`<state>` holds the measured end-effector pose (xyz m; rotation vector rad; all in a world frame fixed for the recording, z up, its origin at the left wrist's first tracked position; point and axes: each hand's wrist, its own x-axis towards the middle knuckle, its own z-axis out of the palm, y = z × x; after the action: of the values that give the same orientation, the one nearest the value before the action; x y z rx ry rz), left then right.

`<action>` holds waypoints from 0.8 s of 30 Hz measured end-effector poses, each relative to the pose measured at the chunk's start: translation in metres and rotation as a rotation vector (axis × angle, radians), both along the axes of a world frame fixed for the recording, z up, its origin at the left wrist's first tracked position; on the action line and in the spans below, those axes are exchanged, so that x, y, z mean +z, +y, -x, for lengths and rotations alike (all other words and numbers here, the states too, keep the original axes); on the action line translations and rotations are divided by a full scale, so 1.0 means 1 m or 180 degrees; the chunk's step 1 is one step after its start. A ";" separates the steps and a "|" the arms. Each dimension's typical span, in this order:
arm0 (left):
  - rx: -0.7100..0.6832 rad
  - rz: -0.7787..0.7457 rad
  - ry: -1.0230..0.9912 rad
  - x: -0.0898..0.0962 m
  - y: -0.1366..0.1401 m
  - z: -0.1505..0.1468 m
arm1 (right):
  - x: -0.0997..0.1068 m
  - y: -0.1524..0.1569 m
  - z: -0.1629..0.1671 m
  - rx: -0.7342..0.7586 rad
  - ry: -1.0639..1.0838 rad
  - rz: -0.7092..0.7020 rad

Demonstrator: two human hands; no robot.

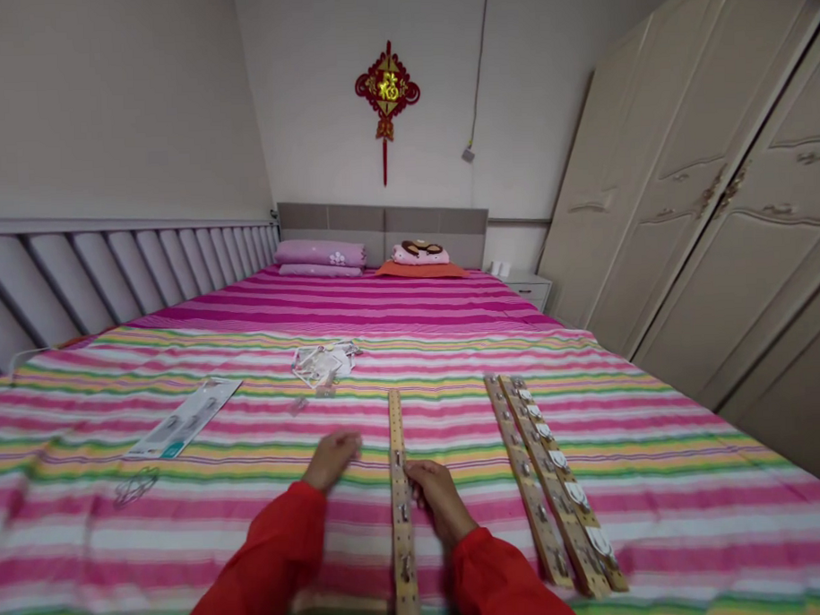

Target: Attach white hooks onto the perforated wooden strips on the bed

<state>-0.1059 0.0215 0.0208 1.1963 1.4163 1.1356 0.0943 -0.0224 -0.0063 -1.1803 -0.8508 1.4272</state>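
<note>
A narrow wooden strip (398, 492) with metal hardware along its top lies lengthwise in front of me. My right hand (440, 497) is at its right edge, closed, with fingertips on the wood beside a metal fitting. To the left of the strip and apart from it, my left hand (333, 460) hovers above the bedspread. Its fingers are drawn together and slightly blurred; whatever may be between them is too small to make out. Several similar wooden strips (529, 469) rest side by side at the right, the outermost carrying white loops (576, 494).
The striped bedspread (255, 492) is under everything. A flat package (185, 418) and thin wire-like loops (136, 486) lie at the left. Farther up sits a heap of white tagged pieces (326, 360), with small clear bits (299, 405) nearby. A wardrobe (703, 216) stands at the right.
</note>
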 end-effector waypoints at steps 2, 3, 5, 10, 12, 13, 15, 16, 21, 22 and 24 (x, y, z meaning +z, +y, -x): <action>0.0955 -0.0385 0.0288 0.003 0.017 0.031 | -0.003 0.001 -0.001 -0.0036 0.0023 0.0006; 0.1430 -0.0413 0.0481 0.004 0.024 0.045 | -0.004 0.001 -0.001 -0.0052 0.0020 0.0012; 0.1968 -0.0328 0.0844 0.003 0.037 0.068 | -0.007 0.002 -0.001 -0.0075 0.0005 -0.0003; 0.2366 -0.0048 0.1303 -0.006 0.056 0.090 | -0.010 0.003 -0.001 -0.0068 -0.0013 -0.0060; 0.2340 0.0016 0.1290 -0.009 0.060 0.091 | -0.010 0.002 -0.002 -0.0061 0.0000 -0.0064; 0.2322 0.0052 0.1268 -0.009 0.062 0.091 | -0.009 0.002 -0.002 -0.0059 0.0009 -0.0064; 0.2292 0.0137 0.1239 -0.007 0.063 0.092 | -0.007 0.001 -0.002 -0.0045 0.0016 -0.0064; 0.2279 0.0175 0.1231 -0.006 0.063 0.093 | -0.007 0.001 -0.003 -0.0035 0.0016 -0.0068; 0.2102 -0.0137 0.1220 0.003 0.050 0.082 | -0.008 0.001 -0.003 -0.0023 0.0092 -0.0128; 0.2027 -0.0292 0.1220 0.003 0.044 0.076 | -0.009 0.002 -0.003 -0.0035 0.0135 -0.0150; 0.1862 -0.0597 0.1220 0.004 0.030 0.062 | -0.010 0.002 -0.003 -0.0058 0.0238 -0.0188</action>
<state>-0.1684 0.0519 0.0251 1.2064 2.0786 1.5145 0.0973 -0.0202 -0.0167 -1.0810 -0.8228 1.4134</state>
